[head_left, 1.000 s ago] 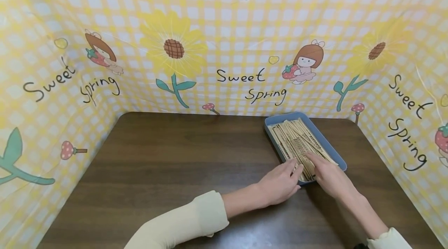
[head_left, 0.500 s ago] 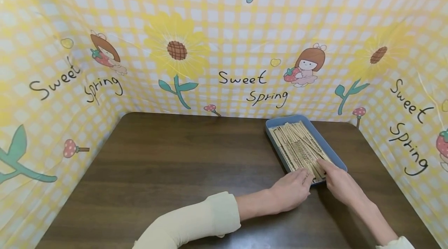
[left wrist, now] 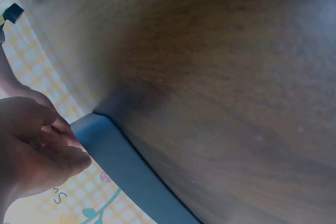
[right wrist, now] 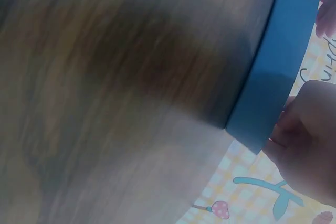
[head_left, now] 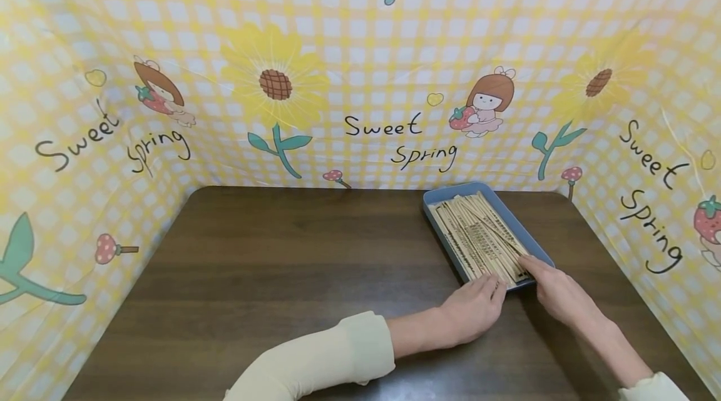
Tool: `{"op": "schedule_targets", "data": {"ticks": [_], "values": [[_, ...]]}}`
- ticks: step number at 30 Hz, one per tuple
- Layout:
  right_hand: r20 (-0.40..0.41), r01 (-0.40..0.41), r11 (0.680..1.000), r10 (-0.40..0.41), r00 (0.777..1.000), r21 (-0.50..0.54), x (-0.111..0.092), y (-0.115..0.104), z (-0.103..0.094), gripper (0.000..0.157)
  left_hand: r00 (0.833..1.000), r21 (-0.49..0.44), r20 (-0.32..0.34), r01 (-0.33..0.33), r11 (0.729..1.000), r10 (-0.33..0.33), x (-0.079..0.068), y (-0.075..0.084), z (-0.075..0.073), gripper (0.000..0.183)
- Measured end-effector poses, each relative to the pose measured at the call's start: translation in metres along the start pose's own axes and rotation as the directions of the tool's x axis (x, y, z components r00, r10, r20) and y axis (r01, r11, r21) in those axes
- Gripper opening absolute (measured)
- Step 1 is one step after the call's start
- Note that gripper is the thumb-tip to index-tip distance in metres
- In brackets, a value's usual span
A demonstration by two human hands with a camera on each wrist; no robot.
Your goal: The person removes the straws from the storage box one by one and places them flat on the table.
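A shallow blue tray [head_left: 457,188] filled with several thin wooden sticks [head_left: 479,235] sits at the back right of the dark wooden table [head_left: 293,263]. My left hand [head_left: 473,310] rests on the table with its fingertips against the tray's near edge. My right hand [head_left: 557,293] reaches in from the right, and its straight fingers lie on the tray's near right corner. In the left wrist view the left hand [left wrist: 31,150] has loosely bent fingers next to a corner of the tray [left wrist: 126,166]. The right wrist view shows the right hand [right wrist: 310,140] at the tray wall [right wrist: 273,77].
A yellow checked cloth backdrop [head_left: 383,76], printed with sunflowers and "Sweet Spring", encloses the table on three sides. Cream sleeves cover both forearms. The bare table top stretches to the left of the tray.
Both hands have drawn back from on top of the sticks to the tray's near edge. The right hand has shifted to the near right corner.
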State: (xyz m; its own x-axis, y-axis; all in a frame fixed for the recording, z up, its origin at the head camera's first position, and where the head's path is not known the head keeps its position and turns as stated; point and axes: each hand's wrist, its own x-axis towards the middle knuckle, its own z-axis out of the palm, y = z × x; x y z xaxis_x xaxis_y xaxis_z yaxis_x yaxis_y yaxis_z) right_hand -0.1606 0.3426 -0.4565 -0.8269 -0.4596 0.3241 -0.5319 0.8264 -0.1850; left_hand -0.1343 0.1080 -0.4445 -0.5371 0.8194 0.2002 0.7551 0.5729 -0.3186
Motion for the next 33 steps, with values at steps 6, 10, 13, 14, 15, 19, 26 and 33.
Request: {"op": "schedule_targets", "data": {"ticks": [6, 10, 13, 14, 15, 19, 26, 33], "values": [[-0.005, 0.025, 0.998, -0.026, 1.000, -0.061, -0.006, 0.006, -0.002, 0.052, 0.999, 0.021, 0.037, -0.013, 1.000, 0.012, 0.002, 0.003, 0.001, 0.041], [0.004, 0.045, 0.996, -0.045, 0.999, -0.077, -0.010, 0.011, -0.002, 0.053, 1.000, 0.058, 0.017, -0.019, 0.998, 0.018, 0.004, 0.004, 0.006, 0.040], [-0.017, 0.106, 0.990, -0.108, 0.994, -0.089, -0.012, 0.015, 0.000, 0.055, 0.999, 0.082, -0.042, -0.020, 0.996, 0.024, 0.005, 0.003, 0.010, 0.038], [-0.031, 0.137, 0.986, -0.140, 0.990, -0.099, -0.013, 0.017, 0.001, 0.056, 0.998, 0.088, -0.062, -0.020, 0.996, 0.026, 0.005, 0.002, 0.012, 0.037], [-0.044, 0.167, 0.980, -0.172, 0.984, -0.108, -0.013, 0.018, 0.002, 0.057, 0.996, 0.090, -0.080, -0.020, 0.996, 0.027, 0.005, 0.002, 0.013, 0.036], [-0.098, 0.268, 0.952, -0.284, 0.954, -0.151, -0.015, 0.025, 0.005, 0.057, 0.995, 0.107, -0.091, -0.024, 0.994, 0.034, 0.004, 0.001, 0.012, 0.036], [-0.148, 0.320, 0.919, -0.358, 0.922, -0.230, -0.019, 0.033, 0.011, 0.062, 0.995, 0.129, -0.092, -0.031, 0.991, 0.043, 0.005, 0.001, 0.015, 0.036], [-0.188, 0.345, 0.891, -0.408, 0.893, -0.294, -0.020, 0.033, 0.014, 0.058, 0.979, 0.190, -0.202, 0.067, 0.979, -0.028, 0.005, 0.002, 0.021, 0.033]]}}
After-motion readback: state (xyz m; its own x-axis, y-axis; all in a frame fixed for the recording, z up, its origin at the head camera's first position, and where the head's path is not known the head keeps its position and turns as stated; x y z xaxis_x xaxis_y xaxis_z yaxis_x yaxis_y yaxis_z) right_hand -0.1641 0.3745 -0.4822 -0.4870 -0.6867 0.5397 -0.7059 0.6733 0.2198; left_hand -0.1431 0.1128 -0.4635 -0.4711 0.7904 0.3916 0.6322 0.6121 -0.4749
